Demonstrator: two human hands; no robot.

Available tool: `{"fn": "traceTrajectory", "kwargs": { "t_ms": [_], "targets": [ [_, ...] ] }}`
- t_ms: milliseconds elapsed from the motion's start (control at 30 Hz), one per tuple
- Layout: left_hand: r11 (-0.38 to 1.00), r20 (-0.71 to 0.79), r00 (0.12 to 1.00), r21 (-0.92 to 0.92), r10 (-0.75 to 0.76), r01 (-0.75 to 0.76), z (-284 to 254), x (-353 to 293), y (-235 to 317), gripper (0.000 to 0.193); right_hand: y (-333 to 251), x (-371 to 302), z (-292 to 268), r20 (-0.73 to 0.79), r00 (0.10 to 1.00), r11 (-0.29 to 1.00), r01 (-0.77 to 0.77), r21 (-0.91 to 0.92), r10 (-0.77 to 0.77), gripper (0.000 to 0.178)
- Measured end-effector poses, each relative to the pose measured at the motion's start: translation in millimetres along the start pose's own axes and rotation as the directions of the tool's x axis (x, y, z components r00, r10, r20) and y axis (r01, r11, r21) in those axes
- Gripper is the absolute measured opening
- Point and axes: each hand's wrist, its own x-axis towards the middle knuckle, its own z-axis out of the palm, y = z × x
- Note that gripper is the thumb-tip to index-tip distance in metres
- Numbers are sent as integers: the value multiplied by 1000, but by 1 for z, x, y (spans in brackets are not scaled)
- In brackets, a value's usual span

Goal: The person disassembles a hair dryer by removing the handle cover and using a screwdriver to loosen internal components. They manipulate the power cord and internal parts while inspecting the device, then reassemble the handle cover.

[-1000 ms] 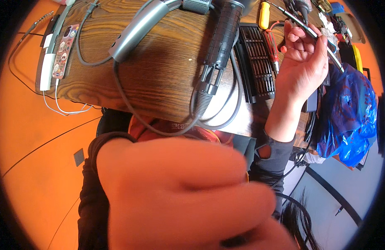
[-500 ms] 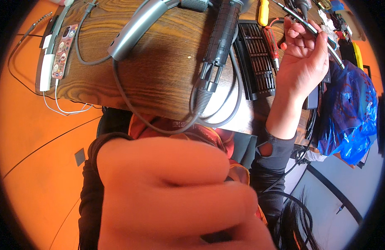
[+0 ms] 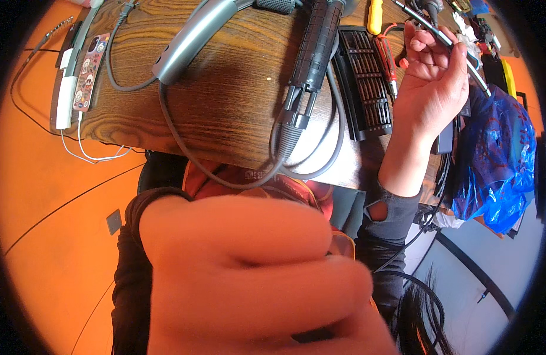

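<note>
My left hand (image 3: 261,278) is raised very close to the view, large and blurred, its fingers curled in. A small dark gap shows between the lower fingers; what they hold, if anything, is hidden. On the right, over the table's edge, my right hand (image 3: 429,89) lies palm up, a slim silver-and-black precision screwdriver (image 3: 478,78) across its thumb and fingers. Beside this hand rests a dark screwdriver bit case (image 3: 367,83) with rows of bits. A red screwdriver (image 3: 386,62) lies between case and hand. A black tubular appliance body (image 3: 311,59) with its end frame exposed stands nearer the middle.
On the wooden table (image 3: 225,106) lie a grey curved appliance handle (image 3: 193,41) with a looping cord, a yellow-handled tool (image 3: 374,16), a phone in a patterned case (image 3: 89,74) and a white power strip (image 3: 66,100). A blue plastic bag (image 3: 497,160) hangs at the right.
My left hand has shifted slightly right and down, still curled. My right hand and the screwdriver have moved only a little.
</note>
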Motion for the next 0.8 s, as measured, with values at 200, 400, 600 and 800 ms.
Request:
{"fn": "traceTrajectory", "kwargs": {
  "t_ms": [200, 400, 600, 800],
  "targets": [
    [982, -72, 988, 122, -133, 142, -8, -1, -15, 7, 0, -4, 3, -28, 1000, 999, -6, 47, 8, 30],
    [862, -366, 875, 274, -317, 427, -14, 24, -92, 18, -5, -6, 6, -154, 988, 999, 25, 26, -20, 26],
    [745, -112, 738, -147, -666, 650, 1, 51, -147, 40, -6, -5, 5, -214, 975, 997, -39, 65, 52, 24],
    [622, -22, 698, -474, -716, 623, 18, 58, -165, 52, -9, -8, 6, -174, 984, 996, -26, 80, 39, 25]
  ]
}}
